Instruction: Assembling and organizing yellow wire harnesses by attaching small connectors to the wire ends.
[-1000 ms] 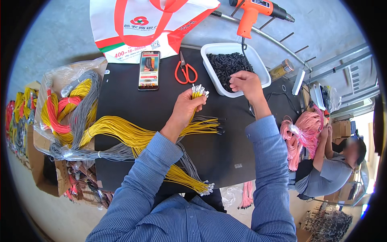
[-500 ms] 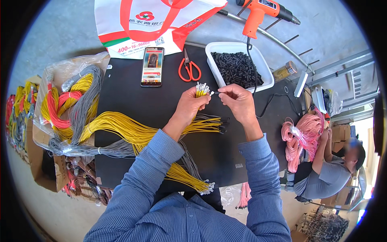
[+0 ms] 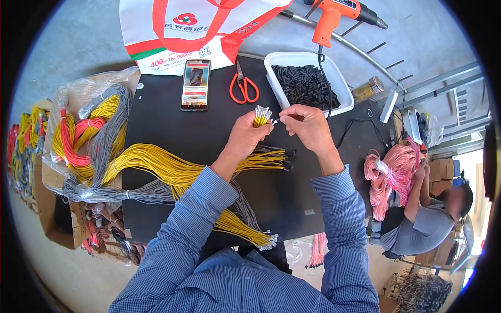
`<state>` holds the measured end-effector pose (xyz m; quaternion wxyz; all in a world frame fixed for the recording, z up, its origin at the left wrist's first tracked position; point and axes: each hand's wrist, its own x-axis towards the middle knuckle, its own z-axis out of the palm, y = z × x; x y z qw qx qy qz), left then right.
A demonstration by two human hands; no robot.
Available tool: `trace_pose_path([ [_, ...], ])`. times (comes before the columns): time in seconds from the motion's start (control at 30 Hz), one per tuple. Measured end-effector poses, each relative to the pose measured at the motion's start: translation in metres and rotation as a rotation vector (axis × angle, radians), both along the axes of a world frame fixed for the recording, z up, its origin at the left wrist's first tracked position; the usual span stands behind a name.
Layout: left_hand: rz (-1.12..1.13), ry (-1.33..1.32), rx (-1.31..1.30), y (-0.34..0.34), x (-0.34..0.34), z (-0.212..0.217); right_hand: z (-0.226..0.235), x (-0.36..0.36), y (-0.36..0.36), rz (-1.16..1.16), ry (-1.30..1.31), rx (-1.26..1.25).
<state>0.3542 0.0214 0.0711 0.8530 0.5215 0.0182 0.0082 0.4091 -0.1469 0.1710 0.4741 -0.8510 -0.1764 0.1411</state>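
Yellow wire bundle [image 3: 259, 119], light and floppy, stayed pinched near its tips in my left hand [image 3: 245, 136]; my right hand [image 3: 308, 125], at three o'clock, nipped one tip.

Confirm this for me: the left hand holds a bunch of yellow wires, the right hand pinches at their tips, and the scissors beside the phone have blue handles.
One detail is wrong: the scissors have red-orange handles, not blue, as the head view shows. The rest stands: the left hand holds a bunch of yellow wires, the right hand pinches at their tips, and the scissors lie beside the phone.
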Motion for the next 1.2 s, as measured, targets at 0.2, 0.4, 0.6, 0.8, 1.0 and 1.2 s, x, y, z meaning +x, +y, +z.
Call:
trace_pose_path([
  [0.2,-0.017,0.004,-0.008,0.001,0.001,-0.001,-0.003,-0.002,0.002,0.036,-0.087,-0.073],
  [0.4,-0.074,-0.004,-0.147,0.004,0.003,-0.006,-0.03,-0.017,0.006,-0.037,-0.521,0.014],
  [0.6,-0.043,0.002,-0.158,0.003,0.003,-0.008,-0.047,-0.031,0.01,-0.048,-0.738,-0.009],
  [0.8,-0.025,0.019,-0.162,0.002,0.003,-0.006,-0.049,-0.038,0.008,-0.073,-0.645,0.021],
  [1.0,-0.02,0.04,-0.148,0.002,0.002,-0.005,-0.049,-0.038,0.006,-0.147,-0.553,0.057],
  [1.2,-0.003,0.023,-0.169,0.001,0.003,-0.004,-0.049,-0.038,0.01,-0.052,-0.655,-0.007],
])
